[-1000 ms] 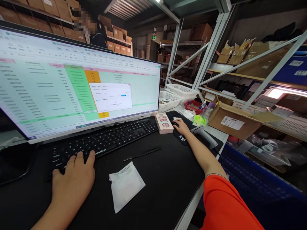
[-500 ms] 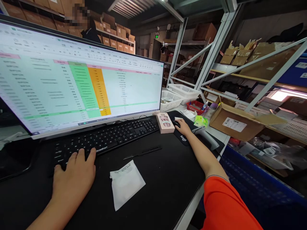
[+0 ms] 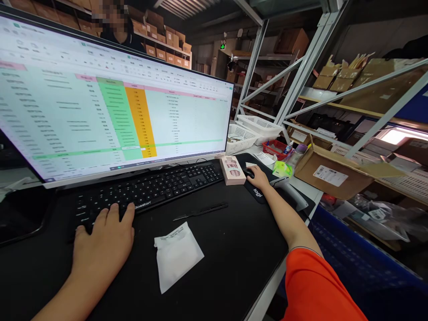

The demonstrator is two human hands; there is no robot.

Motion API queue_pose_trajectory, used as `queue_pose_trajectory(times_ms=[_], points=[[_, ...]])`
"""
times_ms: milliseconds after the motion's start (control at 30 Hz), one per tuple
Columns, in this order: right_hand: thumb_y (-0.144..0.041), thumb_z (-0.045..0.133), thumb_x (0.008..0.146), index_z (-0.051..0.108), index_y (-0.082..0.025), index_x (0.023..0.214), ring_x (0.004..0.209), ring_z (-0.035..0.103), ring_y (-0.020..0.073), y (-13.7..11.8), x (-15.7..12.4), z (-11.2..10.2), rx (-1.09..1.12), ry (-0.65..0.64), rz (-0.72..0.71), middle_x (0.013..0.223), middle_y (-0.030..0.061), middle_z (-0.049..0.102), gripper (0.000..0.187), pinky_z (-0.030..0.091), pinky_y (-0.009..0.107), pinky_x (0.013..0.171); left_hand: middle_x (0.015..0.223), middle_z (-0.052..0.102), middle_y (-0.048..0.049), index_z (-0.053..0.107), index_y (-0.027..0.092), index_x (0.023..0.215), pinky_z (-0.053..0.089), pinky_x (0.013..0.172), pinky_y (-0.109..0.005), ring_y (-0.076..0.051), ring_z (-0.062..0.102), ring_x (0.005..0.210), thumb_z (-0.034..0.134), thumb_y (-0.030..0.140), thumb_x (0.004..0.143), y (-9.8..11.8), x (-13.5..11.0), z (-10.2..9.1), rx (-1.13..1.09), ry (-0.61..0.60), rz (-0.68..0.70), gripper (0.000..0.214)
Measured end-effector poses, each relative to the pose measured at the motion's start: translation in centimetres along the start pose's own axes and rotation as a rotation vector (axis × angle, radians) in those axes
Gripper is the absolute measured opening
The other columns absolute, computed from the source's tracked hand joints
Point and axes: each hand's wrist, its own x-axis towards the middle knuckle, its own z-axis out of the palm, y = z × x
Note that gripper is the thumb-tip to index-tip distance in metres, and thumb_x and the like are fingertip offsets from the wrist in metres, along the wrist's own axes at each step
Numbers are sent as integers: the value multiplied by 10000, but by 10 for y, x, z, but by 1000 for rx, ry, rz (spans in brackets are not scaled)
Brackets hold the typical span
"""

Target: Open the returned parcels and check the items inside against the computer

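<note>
Spreadsheet (image 3: pixel 187 120) up on the screen (image 3: pixel 83 111), one row highlighted; looks mid-work, can't tell how much is left. Left hand (image 3: pixel 103 238) palm down at the keyboard's (image 3: pixel 180 180) near left, fingers spread, gripping nothing. Right hand (image 3: pixel 258 177) far right, fingers curled around the mouse (image 3: pixel 248 172), arm (image 3: pixel 284 218) outstretched. Small box (image 3: pixel 233 172) just left of it. White packet (image 3: pixel 179 258) lies nearer.

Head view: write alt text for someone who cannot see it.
A person's left hand rests on a black keyboard and right hand on a mouse, before a monitor showing a spreadsheet. A white packet and a knife lie on the black mat, with a pink box beside the keyboard.
</note>
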Motion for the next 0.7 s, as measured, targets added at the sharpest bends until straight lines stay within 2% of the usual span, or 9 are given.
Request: queue_pose_trajectory(times_ms=[300,367,433,500,600,633,700], points=[[-275,703,874,621,-215,1395,1307,600,292,0,-1,-1,36,-10,-46,1421,109,608,531,496,411,1130,1612,454,-273,447,77,1578,469,1095,-615,-394,467,1469,167,195,1045,-1,-2,-2,-43,15,0,614],[-280,704,874,618,-216,1400,1299,605,292,0,-1,-1,42,-12,-43,1422,111,605,537,495,413,1131,1579,493,-279,527,40,1512,447,1132,-602,-393,512,1428,185,201,1024,-4,0,1,-132,85,10,617],[-280,704,876,616,-215,1401,1294,608,293,0,-1,-1,49,-12,-39,1422,114,602,536,494,414,1131,1531,551,-263,620,24,1412,387,1214,-562,-362,565,1376,214,247,1008,-8,3,2,-275,205,49,614],[-277,705,878,615,-213,1402,1290,610,294,0,-1,0,54,-12,-35,1425,117,599,536,493,414,1130,1443,645,-210,703,71,1298,329,1280,-491,-310,617,1311,246,327,1009,-13,2,-2,-454,340,108,598],[-270,705,881,612,-215,1405,1280,616,292,-1,-1,0,57,-11,-28,1429,118,594,536,495,412,1128,1230,761,-150,767,169,1132,381,1267,-430,-273,663,1225,295,404,997,-19,-10,-13,-724,513,179,543],[-270,705,883,611,-216,1408,1275,620,291,0,-1,0,57,-11,-27,1428,118,595,536,497,410,1126,1206,767,-145,775,194,1103,402,1256,-433,-276,657,1240,290,412,983,-20,-18,-18,-788,534,204,544],[-271,705,885,610,-218,1413,1266,626,286,0,-1,1,55,-10,-26,1421,116,599,538,503,400,1118,1282,742,-126,781,244,1142,402,1263,-448,-284,597,1351,261,439,938,-20,-42,-25,-802,449,231,592]])
